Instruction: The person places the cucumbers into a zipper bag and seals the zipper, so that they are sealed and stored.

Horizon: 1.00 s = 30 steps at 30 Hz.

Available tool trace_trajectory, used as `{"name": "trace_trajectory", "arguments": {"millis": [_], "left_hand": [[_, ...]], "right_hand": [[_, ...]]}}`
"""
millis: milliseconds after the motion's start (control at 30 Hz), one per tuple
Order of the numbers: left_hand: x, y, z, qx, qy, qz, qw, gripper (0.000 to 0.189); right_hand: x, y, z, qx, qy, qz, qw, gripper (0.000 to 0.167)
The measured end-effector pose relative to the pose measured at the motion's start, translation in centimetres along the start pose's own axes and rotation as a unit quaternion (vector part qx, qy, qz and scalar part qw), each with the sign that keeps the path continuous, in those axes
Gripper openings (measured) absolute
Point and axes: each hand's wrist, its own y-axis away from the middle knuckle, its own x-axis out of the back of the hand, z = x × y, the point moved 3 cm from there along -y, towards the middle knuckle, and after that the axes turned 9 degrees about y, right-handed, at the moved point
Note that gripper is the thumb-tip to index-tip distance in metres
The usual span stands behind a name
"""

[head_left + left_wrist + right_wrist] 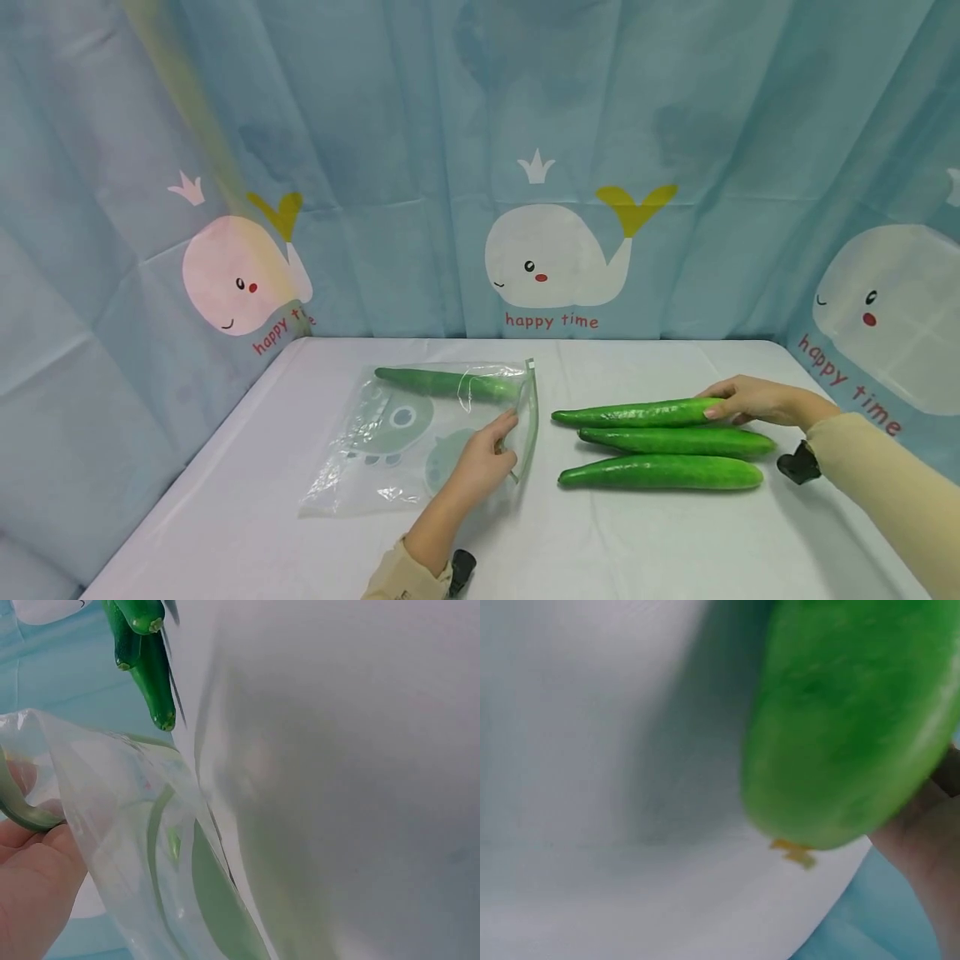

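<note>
A clear zip bag [337,487] with green cartoon prints lies on the left of the table. One cucumber [442,383] is inside it along the far side. My left hand [480,458] pinches the bag's open edge by its green zip strip [22,816], lifting the film there. Three more cucumbers lie side by side to the right, stem ends toward the bag. My right hand [765,402] grips the right end of the farthest cucumber [637,413], thumb on the near side. Closer to me are the middle cucumber [675,441] and the nearest cucumber [660,472].
A white cloth covers the table [585,550]. Blue curtains [405,267] with whale prints hang behind it and at both sides. A black wrist device [799,463] sits at the right cuff, and another black device [462,572] at the left cuff.
</note>
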Motion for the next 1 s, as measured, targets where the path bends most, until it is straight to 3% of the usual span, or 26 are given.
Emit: {"name": "trace_trajectory", "arguments": {"millis": [200,433,667,800,1000], "left_hand": [[0.0,0.0,0.0,-0.002,0.003,-0.001,1.0000,0.059],[-0.1,0.0,0.0,0.004,0.006,-0.003,1.0000,0.058],[-0.2,0.1,0.1,0.005,0.009,-0.008,0.9999,0.058],[-0.2,0.1,0.2,0.009,0.012,-0.007,0.9999,0.058],[-0.2,0.0,0.2,0.009,0.011,-0.001,0.9999,0.059]], "right_hand": [[0.8,0.9,-1.0,0.020,-0.010,0.038,0.9990,0.058],[1.4,1.7,-2.1,-0.003,-0.106,0.067,0.9922,0.058],[1.0,2.5,-2.0,-0.062,-0.219,0.058,0.9721,0.029],[0.6,2.9,-2.1,-0.043,-0.258,0.044,0.9643,0.023],[0.1,3.0,-2.5,0.004,-0.329,0.020,0.9440,0.021]]}}
